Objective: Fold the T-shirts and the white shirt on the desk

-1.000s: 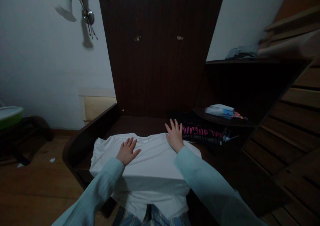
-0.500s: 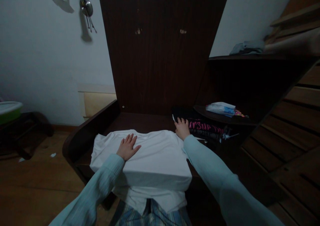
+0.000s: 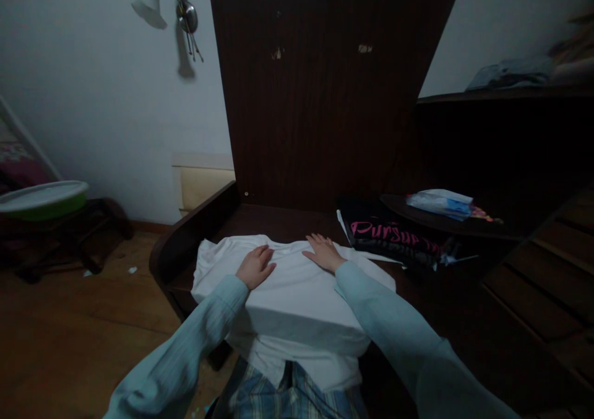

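Note:
A white garment, which looks like a T-shirt (image 3: 301, 298), lies spread over a dark wooden surface (image 3: 273, 216), and its near part hangs down over the front edge. My left hand (image 3: 256, 267) rests palm down on the left half of the cloth, its fingers a little bent. On the upper right part of the cloth lies my right hand (image 3: 323, 252), flat with fingers apart. Neither hand grips anything. Just right of the garment sits a black folded item with pink lettering (image 3: 394, 236).
A raised wooden side rail (image 3: 195, 221) bounds the surface on the left. At right, a small shelf (image 3: 394, 207) holds a clear plastic packet (image 3: 440, 203). Further left, a green basin with a whitish top (image 3: 51, 202) stands on a dark stool. A wall lamp (image 3: 186, 17) hangs above.
My right hand has moved left, from beside the black item onto the white cloth. More cloth now spreads out on the right. The left hand stays on the cloth. The view has turned left.

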The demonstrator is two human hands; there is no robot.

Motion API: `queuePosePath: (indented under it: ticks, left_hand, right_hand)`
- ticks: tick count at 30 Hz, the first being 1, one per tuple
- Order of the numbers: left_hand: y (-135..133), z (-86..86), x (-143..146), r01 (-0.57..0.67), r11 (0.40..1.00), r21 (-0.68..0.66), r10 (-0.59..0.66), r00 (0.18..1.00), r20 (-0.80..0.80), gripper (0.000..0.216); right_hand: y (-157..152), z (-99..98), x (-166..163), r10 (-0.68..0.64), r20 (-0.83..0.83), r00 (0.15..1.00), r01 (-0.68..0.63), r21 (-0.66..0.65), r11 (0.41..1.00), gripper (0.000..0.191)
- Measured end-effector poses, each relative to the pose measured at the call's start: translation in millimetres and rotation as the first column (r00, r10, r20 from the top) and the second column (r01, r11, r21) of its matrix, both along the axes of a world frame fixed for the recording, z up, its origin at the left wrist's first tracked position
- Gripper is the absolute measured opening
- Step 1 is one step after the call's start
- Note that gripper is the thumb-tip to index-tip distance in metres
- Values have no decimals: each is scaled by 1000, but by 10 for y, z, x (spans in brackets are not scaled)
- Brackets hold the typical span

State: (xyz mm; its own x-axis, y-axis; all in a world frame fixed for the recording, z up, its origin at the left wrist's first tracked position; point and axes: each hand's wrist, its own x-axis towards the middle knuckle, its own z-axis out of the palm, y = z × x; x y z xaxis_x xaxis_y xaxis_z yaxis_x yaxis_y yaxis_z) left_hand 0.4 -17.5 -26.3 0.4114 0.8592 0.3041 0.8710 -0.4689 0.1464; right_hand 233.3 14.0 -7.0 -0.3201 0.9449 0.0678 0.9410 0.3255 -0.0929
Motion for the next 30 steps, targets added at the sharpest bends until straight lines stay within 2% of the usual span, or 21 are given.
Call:
queuePosePath:
  ticks: [2, 4, 6, 8, 10, 12, 14, 16, 21, 25, 26, 28, 30]
  left_hand:
    - [-23, 18, 6, -14, 998, 54, 13, 1000, 13, 34]
    - [-47, 26, 20, -145, 985, 91, 144, 989, 10, 33]
    - [-62, 23, 37, -311, 947, 82, 312, 950, 1, 38]
    - [-56, 9, 53, -384, 923, 33, 384, 923, -20, 43]
    - [-24, -9, 62, -340, 940, -22, 339, 940, -47, 44]
    - [27, -24, 63, -257, 965, -59, 254, 966, -55, 44]
    - [77, -32, 59, -179, 979, -99, 175, 984, -45, 46]
    - [101, -30, 57, -96, 986, -136, 93, 995, -26, 48]
    - [7, 10, 134, 169, 968, -186, -166, 986, 35, 47]
    - [-103, 31, 293, 403, 900, -168, -373, 909, 185, 39]
    - [-114, 31, 322, 428, 889, -164, -383, 890, 248, 36]
    - [-111, 32, 330, 398, 900, -175, -318, 877, 359, 34]
    - [-85, 51, 246, 236, 955, -178, -148, 903, 403, 33]
  right_hand:
    - [-20, -82, 2, 17, -4, 1000, -18, -56, 998, 57]
    - [-63, -125, 42, 39, -1, 999, -39, -75, 996, 56]
    - [-117, -110, 79, -11, 39, 999, 14, -76, 997, 57]
    - [-169, -43, 71, -100, 106, 989, 101, -9, 995, 57]
    - [-210, 42, -12, -118, 129, 985, 104, 112, 988, 54]
    - [-236, 106, -170, 18, 75, 997, -32, 188, 982, 50]
    - [-236, 128, -369, 203, -30, 979, -194, 182, 964, 45]
    - [-200, 121, -562, 286, -131, 949, -265, 155, 952, 41]
    - [14, 137, -823, 137, -215, 967, -122, 81, 989, 41]
    - [155, 171, -826, 89, -161, 983, -93, -18, 995, 34]
    - [172, 169, -812, 87, -155, 984, -93, -32, 995, 27]
    - [185, 156, -774, 74, -153, 985, -81, -41, 996, 17]
    - [178, 140, -731, 40, -153, 987, -46, -33, 998, 15]
